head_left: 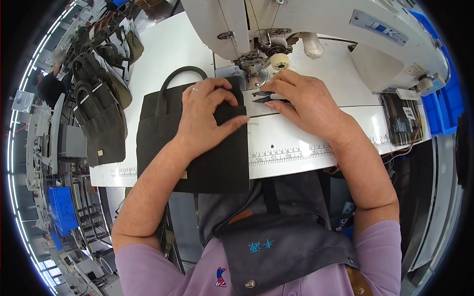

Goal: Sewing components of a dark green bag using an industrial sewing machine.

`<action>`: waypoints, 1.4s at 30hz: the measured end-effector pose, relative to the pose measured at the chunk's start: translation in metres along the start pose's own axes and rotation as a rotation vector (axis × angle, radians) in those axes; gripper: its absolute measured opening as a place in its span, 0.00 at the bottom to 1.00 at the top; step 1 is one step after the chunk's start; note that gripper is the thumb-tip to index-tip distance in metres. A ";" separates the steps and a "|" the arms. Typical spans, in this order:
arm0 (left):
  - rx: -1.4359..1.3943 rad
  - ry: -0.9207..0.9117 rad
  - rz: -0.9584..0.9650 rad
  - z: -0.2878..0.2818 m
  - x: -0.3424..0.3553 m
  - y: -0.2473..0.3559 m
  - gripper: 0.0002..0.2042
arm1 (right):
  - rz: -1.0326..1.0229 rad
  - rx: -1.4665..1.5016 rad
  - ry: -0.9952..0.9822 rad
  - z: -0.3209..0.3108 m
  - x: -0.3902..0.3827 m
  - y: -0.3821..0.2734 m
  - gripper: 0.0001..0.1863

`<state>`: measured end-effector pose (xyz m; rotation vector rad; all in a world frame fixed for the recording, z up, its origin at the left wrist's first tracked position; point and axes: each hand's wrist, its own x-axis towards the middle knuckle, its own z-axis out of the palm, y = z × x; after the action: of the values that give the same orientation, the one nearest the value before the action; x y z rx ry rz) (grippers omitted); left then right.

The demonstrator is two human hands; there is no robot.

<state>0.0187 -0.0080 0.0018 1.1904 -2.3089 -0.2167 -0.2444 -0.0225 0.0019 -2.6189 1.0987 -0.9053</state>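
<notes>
A dark olive fabric bag (197,158) with a curved handle (170,81) lies flat on the white sewing table, its lower edge hanging over the front. My left hand (205,111) rests on the bag near its right edge, fingers bent and thumb spread apart, with nothing visible between them. In my right hand (306,101) is a small pair of thread snips (261,96), blades pointing left toward the bag's edge. Just beyond the blades stands the presser foot area of the sewing machine (254,74). My right palm hides most of the snips' body.
Several similar dark bags (101,123) are stacked along the table's left side. A printed ruler strip (291,154) runs along the front edge. At the right lie a dark packet (402,121) and a blue bin (447,108). The machine arm (321,19) spans the back.
</notes>
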 end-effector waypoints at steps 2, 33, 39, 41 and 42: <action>-0.020 -0.009 -0.040 0.003 0.006 0.001 0.17 | -0.021 0.015 0.010 0.001 0.000 0.001 0.12; -0.094 -0.034 -0.150 0.020 0.018 0.003 0.06 | -0.119 -0.198 0.042 0.010 0.003 -0.001 0.05; -0.096 -0.041 -0.158 0.020 0.018 0.002 0.06 | -0.117 -0.203 0.038 0.010 0.003 -0.003 0.05; -0.106 -0.042 -0.158 0.018 0.017 0.001 0.06 | -0.118 -0.207 0.033 0.010 0.003 -0.004 0.05; -0.127 -0.049 -0.154 0.018 0.018 0.001 0.06 | -0.116 -0.206 0.045 0.010 0.003 -0.003 0.05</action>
<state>0.0004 -0.0235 -0.0062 1.3111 -2.2100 -0.4454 -0.2349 -0.0229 -0.0036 -2.8695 1.1153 -0.9225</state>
